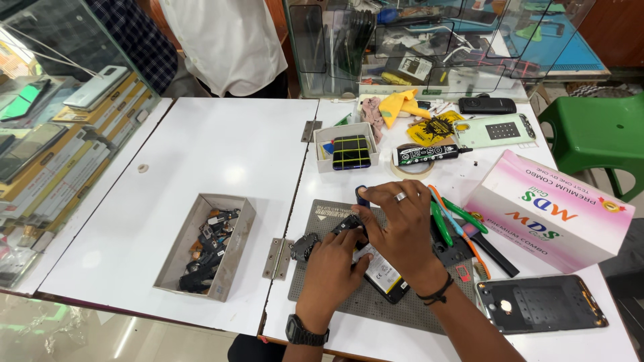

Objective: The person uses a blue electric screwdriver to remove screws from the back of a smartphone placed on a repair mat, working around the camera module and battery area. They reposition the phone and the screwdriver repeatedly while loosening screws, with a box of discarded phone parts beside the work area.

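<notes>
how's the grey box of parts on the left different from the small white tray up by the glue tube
The grey box is longer, set at a slant on the left panel, and filled with a loose jumble of small dark parts. The white tray is smaller and squarer, sits square on the right panel, and holds one dark block bound with yellow-green bands. Both are open-topped, and neither hand touches them.

Both hands (376,234) meet, right crossing over left, fingers curled.
</notes>
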Available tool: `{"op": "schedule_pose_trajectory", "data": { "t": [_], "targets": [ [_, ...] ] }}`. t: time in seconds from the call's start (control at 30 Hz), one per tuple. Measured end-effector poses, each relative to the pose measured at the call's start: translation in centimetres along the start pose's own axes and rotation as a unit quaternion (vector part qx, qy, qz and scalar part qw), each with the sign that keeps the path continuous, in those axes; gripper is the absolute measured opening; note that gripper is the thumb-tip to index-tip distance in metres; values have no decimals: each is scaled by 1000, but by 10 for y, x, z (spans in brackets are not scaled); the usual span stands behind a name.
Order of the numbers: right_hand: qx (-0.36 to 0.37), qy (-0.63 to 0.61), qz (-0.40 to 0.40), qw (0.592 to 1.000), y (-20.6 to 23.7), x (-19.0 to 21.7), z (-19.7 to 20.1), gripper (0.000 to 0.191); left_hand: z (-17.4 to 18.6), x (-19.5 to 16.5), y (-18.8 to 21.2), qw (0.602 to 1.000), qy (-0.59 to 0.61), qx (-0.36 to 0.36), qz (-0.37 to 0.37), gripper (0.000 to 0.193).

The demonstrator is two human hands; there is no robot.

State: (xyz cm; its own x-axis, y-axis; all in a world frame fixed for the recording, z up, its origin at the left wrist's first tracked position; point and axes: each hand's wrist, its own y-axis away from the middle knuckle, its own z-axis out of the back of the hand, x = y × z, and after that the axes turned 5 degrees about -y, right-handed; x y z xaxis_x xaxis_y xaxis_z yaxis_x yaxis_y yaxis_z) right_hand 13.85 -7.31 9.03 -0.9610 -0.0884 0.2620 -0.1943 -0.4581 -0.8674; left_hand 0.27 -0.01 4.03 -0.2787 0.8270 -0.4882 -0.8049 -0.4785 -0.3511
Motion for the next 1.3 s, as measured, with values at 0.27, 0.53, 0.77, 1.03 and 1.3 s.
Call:
{"op": "schedule_pose_trajectory", "data": {
  "t": [0.27,0.53,0.77,1.03,1.3],
  "targets": [
    [7,-42,-9,999,3,-3,0,28,0,0,0,1000,7,11,11,38],
    [9,3,-21,1000,1,-7,0,26,-4,1,0,1000,-6,19,15,40],
    [6,22,-11,1000,2,-6,1,27,-4,2,0,1000,-9,12,7,39],
    [12,1,-20,1000,5,-3,-2,29,-2,3,1,999,-30,12,-16,33],
    [13,-9,-29,999,5,-3,-1,29,-1,2,2,999,-27,31,-7,30]
  ]
}}
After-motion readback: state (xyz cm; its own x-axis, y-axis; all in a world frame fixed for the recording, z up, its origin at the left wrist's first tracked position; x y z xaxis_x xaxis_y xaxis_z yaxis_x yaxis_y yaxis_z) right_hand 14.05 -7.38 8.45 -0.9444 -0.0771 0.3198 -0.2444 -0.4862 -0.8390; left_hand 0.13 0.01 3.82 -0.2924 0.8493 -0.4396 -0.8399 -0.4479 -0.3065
